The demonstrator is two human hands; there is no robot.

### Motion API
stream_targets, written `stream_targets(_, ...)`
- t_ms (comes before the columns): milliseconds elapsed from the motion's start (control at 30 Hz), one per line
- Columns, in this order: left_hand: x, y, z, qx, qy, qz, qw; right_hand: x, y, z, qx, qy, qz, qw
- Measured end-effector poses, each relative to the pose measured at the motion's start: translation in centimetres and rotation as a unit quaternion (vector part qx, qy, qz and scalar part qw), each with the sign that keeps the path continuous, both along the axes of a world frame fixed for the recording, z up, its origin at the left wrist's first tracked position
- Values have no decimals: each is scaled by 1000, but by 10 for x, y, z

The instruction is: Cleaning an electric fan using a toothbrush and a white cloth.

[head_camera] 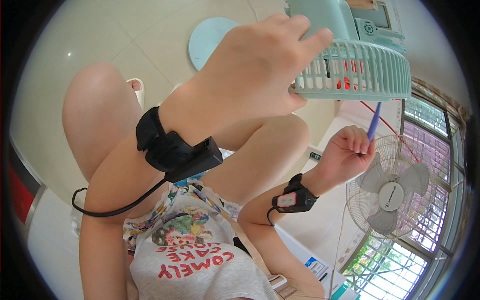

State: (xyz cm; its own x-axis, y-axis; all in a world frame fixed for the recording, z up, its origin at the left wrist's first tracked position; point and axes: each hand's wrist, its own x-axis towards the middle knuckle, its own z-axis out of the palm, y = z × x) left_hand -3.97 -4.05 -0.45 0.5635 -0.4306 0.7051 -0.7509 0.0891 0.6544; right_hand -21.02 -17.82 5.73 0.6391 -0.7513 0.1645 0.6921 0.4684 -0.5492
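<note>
My left hand (262, 67) grips the rim of a mint-green plastic fan grille (356, 71), fingers over the top and thumb beneath. The grille is held up in front of me with its slatted side wall facing me. My right hand (341, 157), below the grille, is closed around a slim purple-blue handle (374, 122). Its upper end goes up behind or into the grille and is hidden, so I cannot tell what tool it is.
Behind the grille stands a mint-green plastic housing (322, 18). A pale blue round disc (210, 41) lies on the tiled floor (112, 33). To the right are a white-grilled fan (390, 195) and barred windows (427, 131). A white box (315, 262) stands low at the right.
</note>
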Motion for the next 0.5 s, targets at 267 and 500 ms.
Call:
stream_targets(267,1,5,4,7,0,-11,1000,-13,-5,-32,-3,44,2,999)
stream_targets(500,-2,3,9,71,-14,-2,997,-13,-9,-47,-9,-8,-1,1000)
